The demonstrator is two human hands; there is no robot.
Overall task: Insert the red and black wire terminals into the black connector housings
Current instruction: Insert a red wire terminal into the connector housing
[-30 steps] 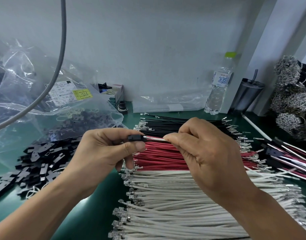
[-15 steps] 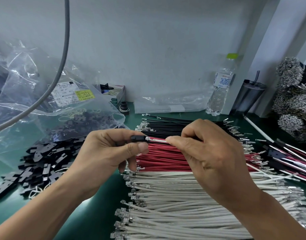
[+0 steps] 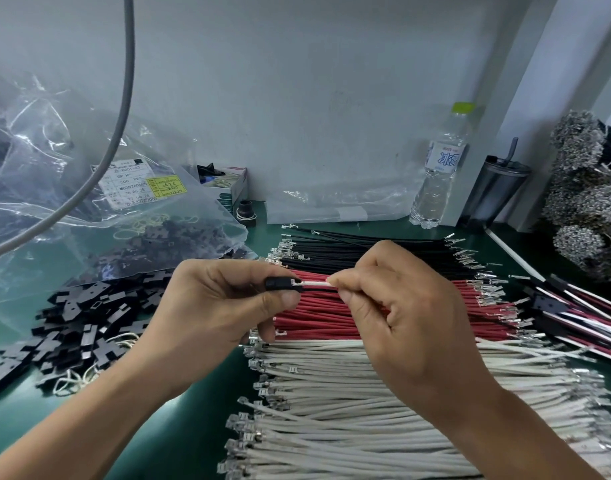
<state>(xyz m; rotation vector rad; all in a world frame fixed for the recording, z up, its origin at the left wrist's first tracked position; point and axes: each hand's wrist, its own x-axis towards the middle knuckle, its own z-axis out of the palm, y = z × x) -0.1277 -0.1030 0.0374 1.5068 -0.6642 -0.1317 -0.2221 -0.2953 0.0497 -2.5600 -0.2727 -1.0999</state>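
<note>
- Left hand (image 3: 221,306) pinches the housing (image 3: 281,284) between thumb and forefinger, opening turned right, I judge to steady it for entry.
- Right hand (image 3: 401,313) pinches a white wire (image 3: 314,283) near its end; I see its tip at the housing mouth, seating depth unclear.
- Beneath: black wires (image 3: 366,251), red wires (image 3: 331,317), white wires (image 3: 366,393) laid in rows, terminals leftward, handy for picking.
- Loose housings (image 3: 82,323) heaped left, beside a bag (image 3: 89,202).

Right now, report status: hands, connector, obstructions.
Left hand grips small black plastic connector housing. Right hand pinches thin white wire at its mouth. Nothing in between.
</note>
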